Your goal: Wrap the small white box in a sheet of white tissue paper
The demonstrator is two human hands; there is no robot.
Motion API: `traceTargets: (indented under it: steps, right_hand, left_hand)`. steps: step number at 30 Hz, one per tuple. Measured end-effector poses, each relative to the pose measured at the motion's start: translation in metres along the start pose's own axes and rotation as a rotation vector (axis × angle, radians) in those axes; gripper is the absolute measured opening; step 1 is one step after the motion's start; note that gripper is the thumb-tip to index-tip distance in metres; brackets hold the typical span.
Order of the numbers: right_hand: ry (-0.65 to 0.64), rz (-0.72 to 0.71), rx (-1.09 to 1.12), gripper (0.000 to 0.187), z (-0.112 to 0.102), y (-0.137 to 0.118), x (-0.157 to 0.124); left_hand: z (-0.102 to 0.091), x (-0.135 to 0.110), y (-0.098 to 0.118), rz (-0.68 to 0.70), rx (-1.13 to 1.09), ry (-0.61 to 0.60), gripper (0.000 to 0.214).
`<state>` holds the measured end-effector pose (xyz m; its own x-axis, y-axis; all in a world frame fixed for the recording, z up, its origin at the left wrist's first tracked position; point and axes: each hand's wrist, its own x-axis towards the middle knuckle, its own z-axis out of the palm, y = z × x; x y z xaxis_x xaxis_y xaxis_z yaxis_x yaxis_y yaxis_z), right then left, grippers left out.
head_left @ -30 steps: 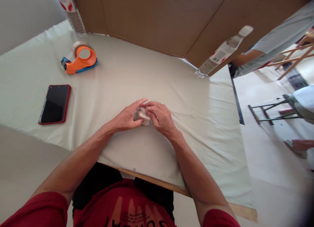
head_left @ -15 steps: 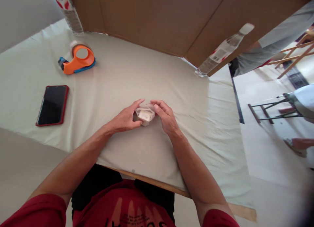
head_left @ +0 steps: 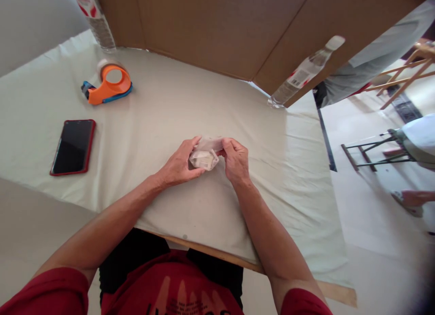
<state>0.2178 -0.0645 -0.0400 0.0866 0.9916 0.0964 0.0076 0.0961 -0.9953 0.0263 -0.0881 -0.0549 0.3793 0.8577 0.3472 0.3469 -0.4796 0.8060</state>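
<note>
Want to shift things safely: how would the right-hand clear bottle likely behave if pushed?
The clear bottle would probably tip if pushed near its cap, being tall and narrow. Once down, it might roll, since its body looks round. Its transparent plastic may flex when gripped, though its weight is hard to judge.

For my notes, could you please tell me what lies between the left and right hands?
In the head view, a translucent packet lies between the left hand and right hand, held by both.
</note>
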Motion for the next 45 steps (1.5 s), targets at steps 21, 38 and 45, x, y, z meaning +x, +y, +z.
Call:
traceTargets:
  steps: [21,38,45]
  right_hand:
    - [-0.032,-0.107,-0.284,0.03,-0.022,-0.022,0.004]
    - [0.031,0.194,-0.154,0.021,-0.019,0.001,0.009]
    - [0.007,0.052,-0.263,0.02,-0.017,0.008,0.007]
  left_hand:
    - [-0.014,0.007,0.002,-0.402,-0.383,-0.158,0.05]
    - [-0.015,0.01,-0.003,-0.178,-0.118,0.164,0.086]
    - [-0.007,0.01,0.005,-0.281,0.071,0.222,0.055]
